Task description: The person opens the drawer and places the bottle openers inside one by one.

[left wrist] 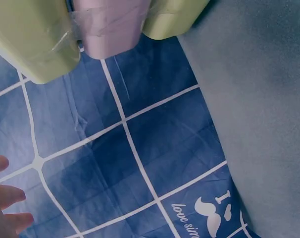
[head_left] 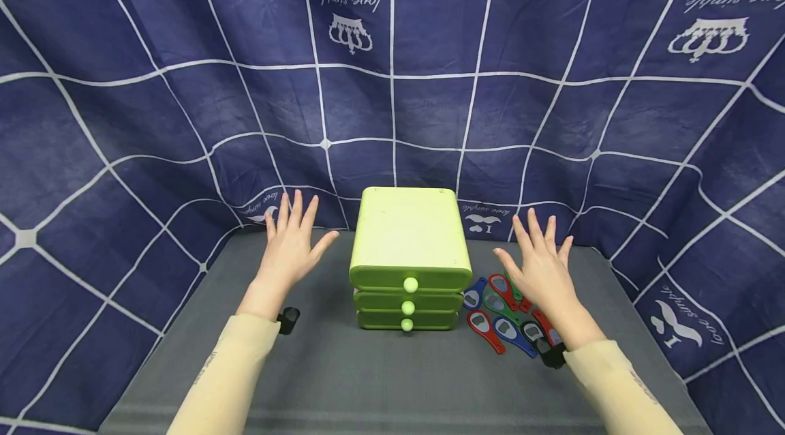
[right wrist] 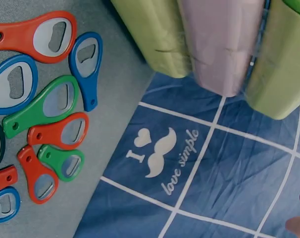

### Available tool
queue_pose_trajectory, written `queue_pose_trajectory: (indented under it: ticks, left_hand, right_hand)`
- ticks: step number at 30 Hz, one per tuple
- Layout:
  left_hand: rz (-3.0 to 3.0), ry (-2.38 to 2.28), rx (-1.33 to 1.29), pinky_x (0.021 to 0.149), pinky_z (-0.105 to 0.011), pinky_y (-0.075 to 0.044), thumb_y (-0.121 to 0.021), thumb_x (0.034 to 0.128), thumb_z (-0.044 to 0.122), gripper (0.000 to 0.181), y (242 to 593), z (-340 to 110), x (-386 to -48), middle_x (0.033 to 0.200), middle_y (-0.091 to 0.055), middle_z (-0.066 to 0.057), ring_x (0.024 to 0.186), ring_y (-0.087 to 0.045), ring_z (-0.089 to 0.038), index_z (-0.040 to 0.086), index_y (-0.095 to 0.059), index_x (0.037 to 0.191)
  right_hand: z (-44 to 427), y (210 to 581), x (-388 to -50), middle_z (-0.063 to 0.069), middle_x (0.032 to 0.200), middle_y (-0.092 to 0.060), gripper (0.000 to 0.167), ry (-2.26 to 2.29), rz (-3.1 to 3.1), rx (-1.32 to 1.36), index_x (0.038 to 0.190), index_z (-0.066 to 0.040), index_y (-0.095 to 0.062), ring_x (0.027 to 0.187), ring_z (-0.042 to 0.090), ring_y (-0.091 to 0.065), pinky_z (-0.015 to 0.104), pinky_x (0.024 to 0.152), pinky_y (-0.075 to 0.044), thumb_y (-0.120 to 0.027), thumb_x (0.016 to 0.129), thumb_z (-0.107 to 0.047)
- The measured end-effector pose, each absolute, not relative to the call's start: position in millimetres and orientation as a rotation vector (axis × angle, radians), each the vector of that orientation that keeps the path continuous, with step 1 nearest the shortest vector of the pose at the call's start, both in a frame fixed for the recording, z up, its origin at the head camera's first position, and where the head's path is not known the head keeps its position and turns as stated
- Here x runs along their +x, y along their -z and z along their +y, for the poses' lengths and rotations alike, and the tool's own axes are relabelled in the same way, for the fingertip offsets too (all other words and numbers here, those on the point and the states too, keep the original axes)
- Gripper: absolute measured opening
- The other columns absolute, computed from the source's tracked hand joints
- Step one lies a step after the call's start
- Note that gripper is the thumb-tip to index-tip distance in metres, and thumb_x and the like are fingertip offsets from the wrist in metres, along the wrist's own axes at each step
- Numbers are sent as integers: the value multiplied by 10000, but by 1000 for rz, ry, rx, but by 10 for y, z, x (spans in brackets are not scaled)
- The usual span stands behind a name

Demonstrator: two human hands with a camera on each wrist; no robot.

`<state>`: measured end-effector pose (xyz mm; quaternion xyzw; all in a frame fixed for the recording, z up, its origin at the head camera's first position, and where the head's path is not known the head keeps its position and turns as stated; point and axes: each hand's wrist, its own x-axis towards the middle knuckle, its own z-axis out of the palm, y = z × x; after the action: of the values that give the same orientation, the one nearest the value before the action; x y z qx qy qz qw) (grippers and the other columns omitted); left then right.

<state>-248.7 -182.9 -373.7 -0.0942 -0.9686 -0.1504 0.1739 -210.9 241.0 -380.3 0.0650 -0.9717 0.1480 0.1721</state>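
Observation:
My left hand (head_left: pixel 287 249) hangs in the air left of a lime-green three-drawer box (head_left: pixel 409 230), its fingers spread and holding nothing. To the right of the box, my right hand (head_left: pixel 542 277) hovers with fingers spread, also holding nothing, above a loose group of bottle openers. Among them are a red opener (head_left: pixel 484 331), a blue opener (head_left: pixel 514 335) and a green opener (right wrist: pixel 43 105). All three drawers look closed, each with a round knob. Only fingertips (left wrist: pixel 10 196) of the left hand show in the left wrist view.
A grey tabletop (head_left: pixel 380 380) carries the box and the openers. Behind and at both sides hangs a blue curtain (head_left: pixel 429 108) with white grid lines. The side of the drawer box (right wrist: pixel 214 49) shows green and pinkish layers under clear tape.

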Motion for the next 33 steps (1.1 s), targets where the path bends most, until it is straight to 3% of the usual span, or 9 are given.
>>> queue_pose_trajectory:
  ticks: [12, 24, 27, 33]
  left_hand:
    - [-2786, 452, -366, 1165, -690, -20, -510, 959, 590, 823, 3623, -1750, -2419, 1649, -74, -202, 1525, 26, -395, 131, -230, 1581]
    - [-2741, 506, -476, 1178, -669, -65, -562, 955, 532, 751, 3530, -1613, -2350, 1646, -132, -185, 1530, -36, -376, 159, -315, 1558]
    - [-2724, 512, -522, 1177, -670, -70, -581, 946, 526, 730, 3507, -1581, -2342, 1647, -142, -172, 1529, -55, -377, 177, -353, 1544]
    - [-2714, 500, -596, 1184, -652, -103, -601, 933, 527, 682, 3477, -1512, -2314, 1627, -238, -151, 1524, -114, -366, 189, -438, 1503]
  right_hand:
    - [2257, 3733, -1896, 222, 1624, -182, 737, -452, -2739, 301, 1551, -81, -308, 1493, 484, 4, 739, 1119, 55, -569, 978, -465]
    - [2051, 3682, -1714, 168, 1616, -259, 673, -513, -2649, 451, 1521, -109, -390, 1495, 457, -122, 723, 1142, -44, -633, 959, -387]
    - [1992, 3695, -1662, 158, 1582, -342, 627, -515, -2592, 503, 1483, -106, -455, 1480, 444, -207, 715, 1143, -106, -671, 939, -332]
    - [1863, 3770, -1571, 138, 1415, -555, 506, -484, -2400, 649, 1356, -68, -592, 1351, 367, -475, 620, 1078, -348, -707, 911, -280]
